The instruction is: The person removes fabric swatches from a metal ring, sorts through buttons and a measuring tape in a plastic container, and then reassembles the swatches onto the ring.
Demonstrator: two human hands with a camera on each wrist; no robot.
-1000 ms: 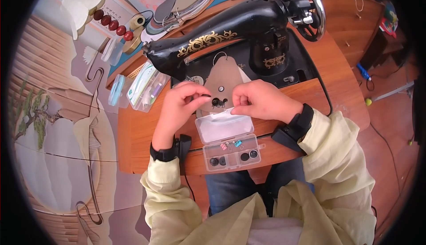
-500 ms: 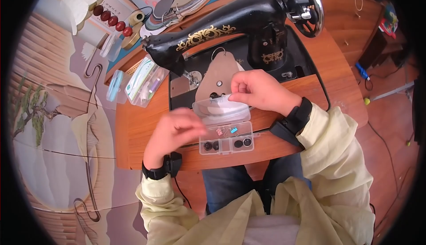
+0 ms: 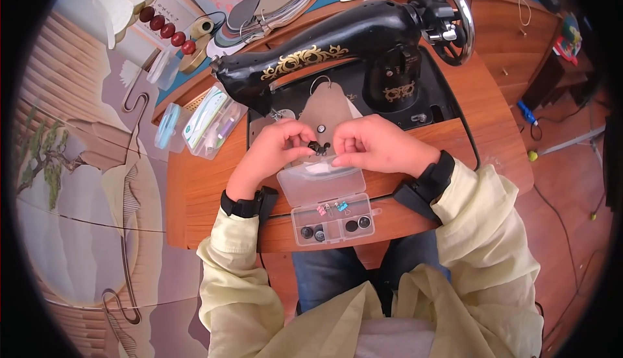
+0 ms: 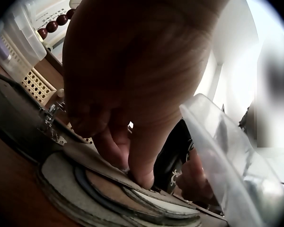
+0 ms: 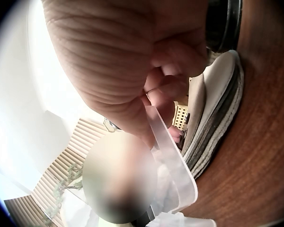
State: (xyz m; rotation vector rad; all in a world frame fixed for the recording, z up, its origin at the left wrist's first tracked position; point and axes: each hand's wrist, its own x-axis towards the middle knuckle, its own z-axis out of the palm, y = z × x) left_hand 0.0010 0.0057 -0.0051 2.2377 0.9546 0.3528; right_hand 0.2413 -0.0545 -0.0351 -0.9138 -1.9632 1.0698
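Observation:
In the head view my left hand (image 3: 282, 147) reaches over a taupe swatch (image 3: 329, 102), thumb and fingertips pinching at a small black piece in a little pile (image 3: 320, 147) lying there. The left wrist view shows those fingertips down on the top swatch of the stack (image 4: 104, 163). My right hand (image 3: 383, 144) pinches the edge of the raised clear lid (image 3: 324, 186) of a plastic box. Below the lid, the box's tray (image 3: 332, 236) carries black buttons in its front corners and small pink and teal clip-like pieces (image 3: 342, 207) behind.
A black sewing machine (image 3: 311, 53) stands behind the swatches, with its handwheel (image 3: 462, 27) at the right. Two clear containers (image 3: 214, 128) lie to the left. More ringed swatches (image 3: 279, 4) and a beaded lamp (image 3: 130, 1) are at the back. The wooden table's (image 3: 195, 209) front edge is near my lap.
My left hand was above the pile with a small dark piece, dropped toward the box's left side, and is now back at the pile. The right hand stays at the lid.

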